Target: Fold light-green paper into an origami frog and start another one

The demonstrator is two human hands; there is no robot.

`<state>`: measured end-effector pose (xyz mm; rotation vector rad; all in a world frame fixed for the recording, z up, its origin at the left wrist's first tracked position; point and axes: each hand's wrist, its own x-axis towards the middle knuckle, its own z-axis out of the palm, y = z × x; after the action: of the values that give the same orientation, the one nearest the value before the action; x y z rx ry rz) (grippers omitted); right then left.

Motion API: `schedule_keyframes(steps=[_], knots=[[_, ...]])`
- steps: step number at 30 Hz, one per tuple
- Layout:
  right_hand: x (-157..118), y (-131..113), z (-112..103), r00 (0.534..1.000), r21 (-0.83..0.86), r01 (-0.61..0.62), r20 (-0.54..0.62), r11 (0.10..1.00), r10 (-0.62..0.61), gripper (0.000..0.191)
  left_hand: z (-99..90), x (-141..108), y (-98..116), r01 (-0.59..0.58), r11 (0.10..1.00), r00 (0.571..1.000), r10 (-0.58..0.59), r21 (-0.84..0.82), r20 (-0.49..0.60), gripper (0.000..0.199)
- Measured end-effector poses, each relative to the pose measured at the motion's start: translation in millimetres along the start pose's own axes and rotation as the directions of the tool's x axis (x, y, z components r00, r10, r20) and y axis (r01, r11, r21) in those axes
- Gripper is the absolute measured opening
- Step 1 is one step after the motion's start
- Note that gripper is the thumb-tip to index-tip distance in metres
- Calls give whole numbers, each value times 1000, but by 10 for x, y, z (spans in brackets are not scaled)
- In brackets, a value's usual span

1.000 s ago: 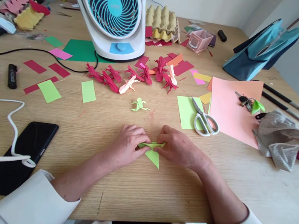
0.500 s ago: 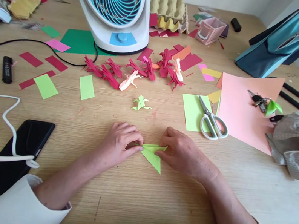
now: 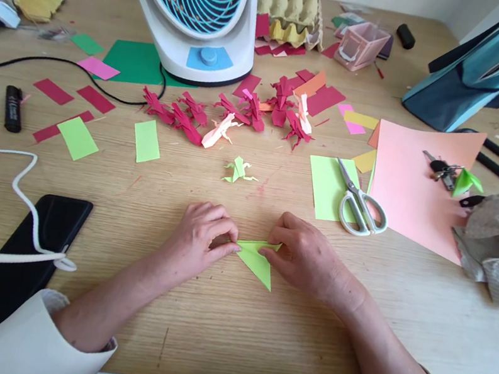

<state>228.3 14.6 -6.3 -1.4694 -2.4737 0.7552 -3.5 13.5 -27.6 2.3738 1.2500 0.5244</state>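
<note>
A piece of light green paper [image 3: 257, 260], folded into a pointed triangular shape, lies on the table between my hands. My left hand [image 3: 204, 234] pinches its left corner between thumb and fingers. At the upper right, the fingers of my right hand [image 3: 300, 250] are closed on the same paper, covering part of that side. The sharp tip of the paper points down toward me. Just beyond my hands sits a small light green origami frog [image 3: 238, 170]. Farther back are several red origami figures [image 3: 187, 123] and a pale pink one [image 3: 220, 131].
Scissors [image 3: 358, 204] rest on a green sheet [image 3: 325, 193] to the right, beside a large pink sheet [image 3: 418, 177] with keys [image 3: 443, 173]. A fan [image 3: 210, 21] stands at the back. On the left are a black phone [image 3: 27, 258], a white cable [image 3: 24, 175] and loose paper rectangles [image 3: 77, 138].
The view has shifted slightly. Both hands keep nearly the same pinch on the folded green paper, which looks almost unchanged.
</note>
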Motion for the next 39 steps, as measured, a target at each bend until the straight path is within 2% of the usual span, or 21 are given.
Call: schedule_keyframes(steps=[11, 28, 39], knots=[[-2, -32, 7, 1000, -27, -17, -16, 1000, 16, 26, 13, -41, -1, 51, 997, 999, -50, -65, 7, 11], [-10, -9, 42, 1000, -62, 2, -24, 998, -4, 23, -25, -54, -2, 45, 994, 998, -41, -98, 50, 5], [-9, -29, 32, 999, -56, -22, -26, 998, 20, 24, -15, -72, 44, 65, 992, 998, -62, -107, 30, 8]])
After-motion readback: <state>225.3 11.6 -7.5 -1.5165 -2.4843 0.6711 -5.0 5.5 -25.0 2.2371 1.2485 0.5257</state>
